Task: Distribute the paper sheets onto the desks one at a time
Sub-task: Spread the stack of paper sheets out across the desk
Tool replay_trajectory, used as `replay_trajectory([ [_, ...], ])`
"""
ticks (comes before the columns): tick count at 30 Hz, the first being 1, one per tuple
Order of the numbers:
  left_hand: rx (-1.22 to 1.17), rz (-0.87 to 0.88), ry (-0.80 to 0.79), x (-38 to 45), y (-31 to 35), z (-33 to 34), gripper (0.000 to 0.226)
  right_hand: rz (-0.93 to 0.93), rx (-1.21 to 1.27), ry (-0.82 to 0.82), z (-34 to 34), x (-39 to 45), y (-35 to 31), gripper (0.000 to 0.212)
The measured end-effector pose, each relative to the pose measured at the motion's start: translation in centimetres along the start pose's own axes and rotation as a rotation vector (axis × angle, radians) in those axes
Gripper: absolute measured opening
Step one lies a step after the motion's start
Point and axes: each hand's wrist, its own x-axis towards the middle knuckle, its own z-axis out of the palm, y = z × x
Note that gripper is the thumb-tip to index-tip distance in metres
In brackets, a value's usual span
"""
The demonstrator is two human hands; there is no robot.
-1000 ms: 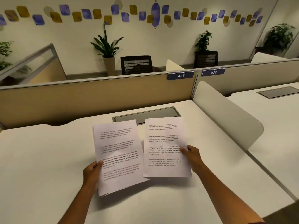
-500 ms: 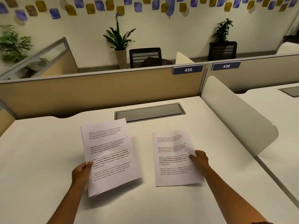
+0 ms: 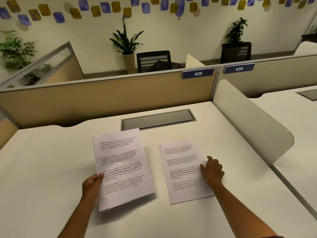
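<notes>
My left hand [image 3: 91, 185] grips the left edge of a thin stack of printed paper sheets [image 3: 122, 167], held tilted just above the white desk [image 3: 51, 169]. To its right a single printed sheet [image 3: 184, 172] lies flat on the same desk. My right hand [image 3: 212, 170] rests on that sheet's right edge, fingers curled down on the paper; whether it still pinches the edge is unclear.
A grey cable hatch [image 3: 157, 118] is set into the desk behind the papers. A white curved divider [image 3: 248, 124] separates this desk from the neighbouring desk [image 3: 291, 117] on the right. A beige partition [image 3: 109, 98] with labels 435 and 436 closes the back.
My right hand has carried the single sheet away from the stack to the right and lowered it flat onto the desk. The left hand keeps the stack; the view has tilted down.
</notes>
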Motion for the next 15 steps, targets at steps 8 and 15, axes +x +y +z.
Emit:
replay_trajectory([
  [8,0.003,0.01,-0.046,-0.6,-0.1,0.5,0.019,-0.183,0.395,-0.039,1.2,-2.8,-5.4,0.043],
  [15,-0.031,0.016,-0.105,-1.6,0.6,1.6,0.018,-0.185,0.835,-0.417,2.3,-7.4,-11.4,0.047],
])
